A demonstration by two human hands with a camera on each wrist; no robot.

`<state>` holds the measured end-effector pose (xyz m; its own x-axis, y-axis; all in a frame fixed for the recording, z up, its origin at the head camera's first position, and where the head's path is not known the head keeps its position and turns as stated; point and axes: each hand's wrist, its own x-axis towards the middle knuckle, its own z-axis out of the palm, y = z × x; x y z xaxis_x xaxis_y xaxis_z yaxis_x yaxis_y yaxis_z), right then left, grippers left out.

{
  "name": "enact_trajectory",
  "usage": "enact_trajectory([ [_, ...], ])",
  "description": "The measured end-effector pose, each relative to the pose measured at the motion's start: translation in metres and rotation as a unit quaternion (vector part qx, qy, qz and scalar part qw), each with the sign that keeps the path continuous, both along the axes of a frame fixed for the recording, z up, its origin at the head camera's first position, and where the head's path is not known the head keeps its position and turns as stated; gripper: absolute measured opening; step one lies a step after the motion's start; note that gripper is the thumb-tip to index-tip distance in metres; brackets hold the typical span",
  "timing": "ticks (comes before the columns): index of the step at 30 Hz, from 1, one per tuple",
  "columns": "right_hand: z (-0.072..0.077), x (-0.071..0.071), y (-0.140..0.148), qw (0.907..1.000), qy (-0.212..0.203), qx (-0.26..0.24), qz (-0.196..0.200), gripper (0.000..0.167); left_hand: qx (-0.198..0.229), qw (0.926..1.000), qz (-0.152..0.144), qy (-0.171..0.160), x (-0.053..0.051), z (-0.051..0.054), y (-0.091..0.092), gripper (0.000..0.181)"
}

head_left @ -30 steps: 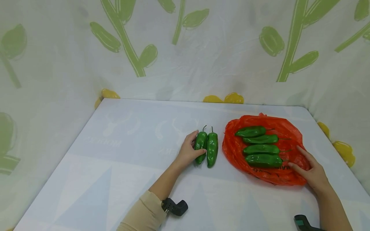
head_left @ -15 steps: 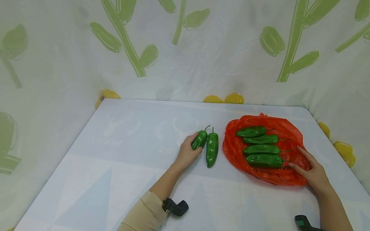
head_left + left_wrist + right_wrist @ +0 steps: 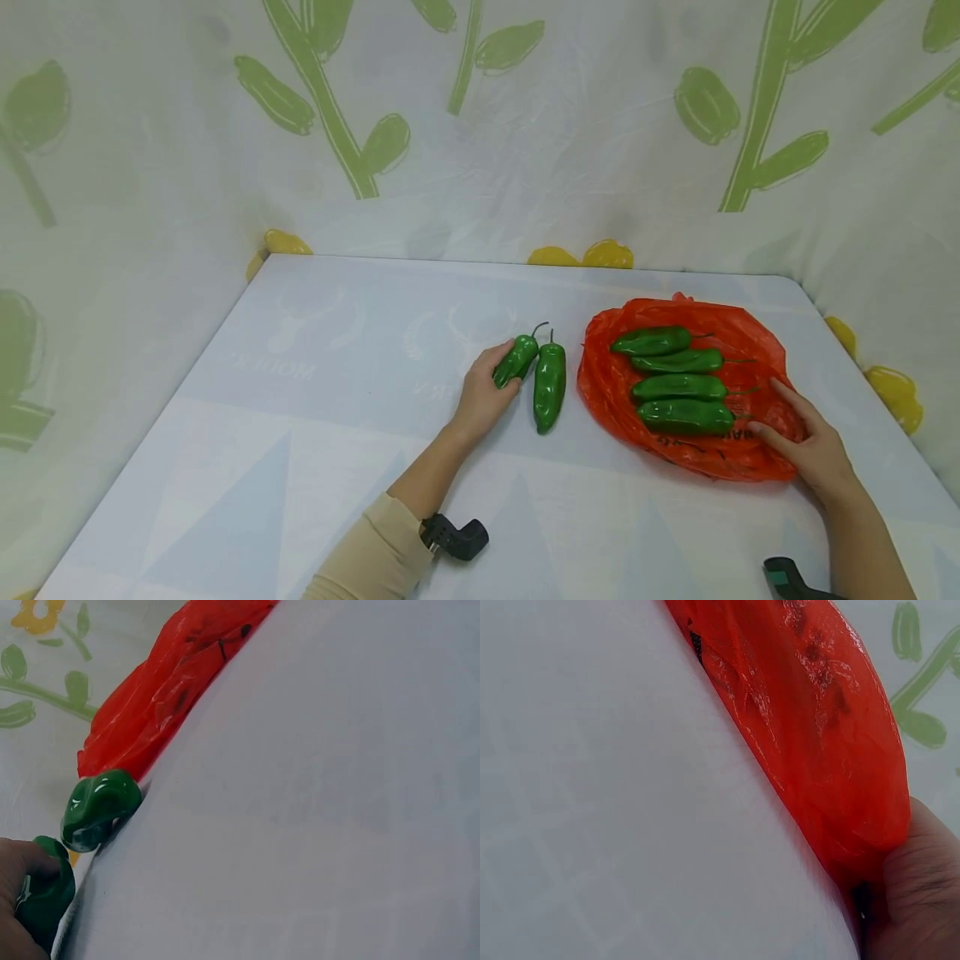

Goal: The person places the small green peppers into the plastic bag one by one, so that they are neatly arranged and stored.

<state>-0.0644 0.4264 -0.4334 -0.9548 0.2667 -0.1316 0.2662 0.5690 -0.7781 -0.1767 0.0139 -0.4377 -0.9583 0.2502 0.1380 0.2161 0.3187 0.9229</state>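
Observation:
My left hand (image 3: 482,396) grips a green chili pepper (image 3: 517,361), tilted with its stem up and to the right. Just right of it, a second green chili pepper (image 3: 550,387) lies on the table, its stem pointing to the far edge. In the left wrist view, the thumb presses on the gripped pepper (image 3: 46,900). A red plastic bag (image 3: 611,412) lies spread out on the right, with several green peppers (image 3: 678,387) in a row on it. At the bag's right edge, my right hand (image 3: 813,450) holds the plastic, thumb and forefinger apart; the other fingers are hidden.
A white table (image 3: 300,467) with pale blue shapes spans the view. Behind it hangs a white curtain (image 3: 480,175) with green leaf prints. Black wrist mounts show near the left sleeve (image 3: 375,546) and beside the right forearm.
The pepper in my left hand has tilted, its lower end swinging left, away from the pepper beside it. The right hand, the bag and the peppers on it have stayed still.

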Motion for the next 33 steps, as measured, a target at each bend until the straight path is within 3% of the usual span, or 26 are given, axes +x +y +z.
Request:
enact_trajectory([
  [5,0.001,0.000,-0.002,1.0000,0.003,0.001,0.002,0.079,0.020,0.9997,0.008,-0.012,-0.005,0.003,0.002,0.059],
  [13,0.002,0.000,-0.002,0.9999,0.004,0.010,-0.001,0.079,0.033,0.9992,-0.009,-0.022,-0.011,0.009,0.010,0.060],
  [23,0.001,0.001,-0.002,1.0000,0.002,0.009,0.004,0.079,0.036,0.9988,-0.032,-0.005,-0.014,0.018,0.022,0.060],
  [33,0.001,0.000,-0.001,0.9999,0.003,0.009,0.004,0.079,0.022,0.9975,-0.047,-0.047,-0.020,0.033,0.038,0.058],
])
